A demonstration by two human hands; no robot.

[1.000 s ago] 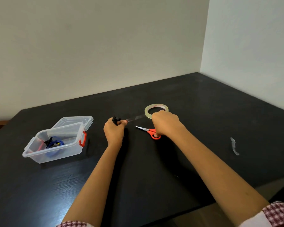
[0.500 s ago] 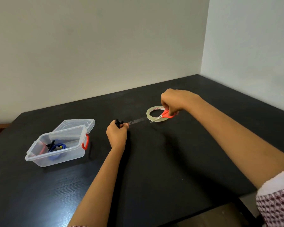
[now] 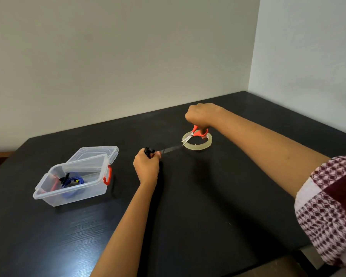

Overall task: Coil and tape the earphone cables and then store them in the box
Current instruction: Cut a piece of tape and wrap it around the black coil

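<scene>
Left hand fisted around one black coiled cable, right hand gripping one pair of orange scissors above one tape roll, blades parted at the taut tape strip between both hands, one open box beyond the left hand on the counter

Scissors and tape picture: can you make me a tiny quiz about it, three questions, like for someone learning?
1. Fill in: the lid of the clear box is ___.
2. True or false: the right hand holds the scissors.
3. The tape strip runs from the tape roll to: A a cup, B the black earphone cable gripped in the left hand, C a pencil.
Key: 1 open; 2 true; 3 B.
</scene>
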